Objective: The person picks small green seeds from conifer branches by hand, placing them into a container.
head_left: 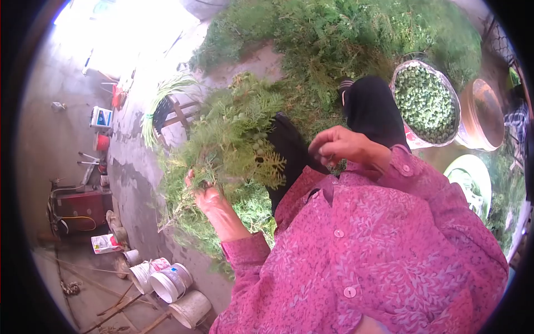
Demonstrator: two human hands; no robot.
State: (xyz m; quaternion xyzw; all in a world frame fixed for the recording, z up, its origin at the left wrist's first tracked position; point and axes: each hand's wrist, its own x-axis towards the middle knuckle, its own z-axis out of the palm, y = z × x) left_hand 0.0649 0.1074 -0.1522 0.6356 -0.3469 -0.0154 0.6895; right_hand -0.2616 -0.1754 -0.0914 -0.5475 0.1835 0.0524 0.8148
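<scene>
My left hand (pixel 209 196) grips a leafy green branch (pixel 228 133) with feathery foliage and small round green cones; part of the fingers is hidden by the leaves. The branch spreads up and over my left knee. My right hand (pixel 340 146) is raised over my lap, right of the branch and apart from it. Its fingers are curled, with the fingertips close together, and anything between them is too small to make out. Right of my right knee stands a lined bucket (pixel 425 103) filled with small green cones.
Cut branches (pixel 356 39) are heaped on the floor ahead. At right are a brown tub (pixel 485 114) and a pale green basin (pixel 470 181). A dark stool (pixel 172 114) stands front left. White buckets (pixel 171 282) and a red box (pixel 80 211) lie further left.
</scene>
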